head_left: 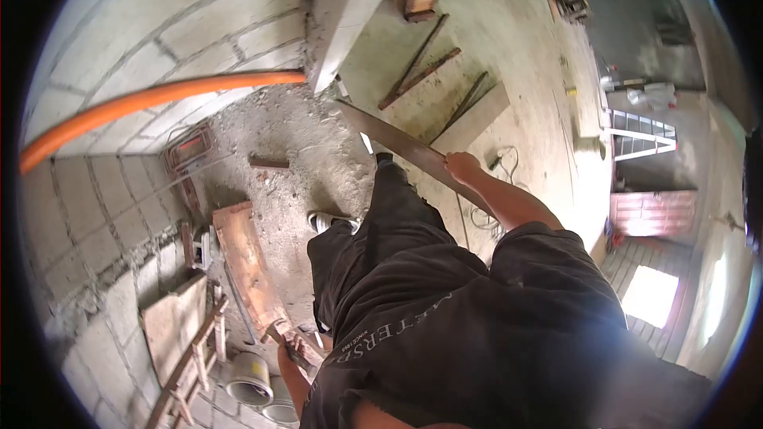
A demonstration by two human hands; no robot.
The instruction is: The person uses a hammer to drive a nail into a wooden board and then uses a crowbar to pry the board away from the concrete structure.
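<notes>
My right hand (465, 168) is closed around the edge of a long, dark, narrow board (397, 141), which slants from near the white post down past my leg. Low on the left, my left hand (292, 348) is closed at the near end of a worn brown wooden plank (248, 258). Its fingers are partly hidden, and the plank stretches away from it along the rough ground. My feet stand between the two boards, one light shoe (332, 222) showing on the dusty floor.
An orange pipe (159, 98) runs along the block wall. Buckets (251, 380) and a wooden ladder-like frame (199, 342) stand at lower left. Loose timber strips (421, 78) and a flat panel (477, 117) lie ahead, with a cable (509, 160) nearby. A white stepladder (642, 135) is at right.
</notes>
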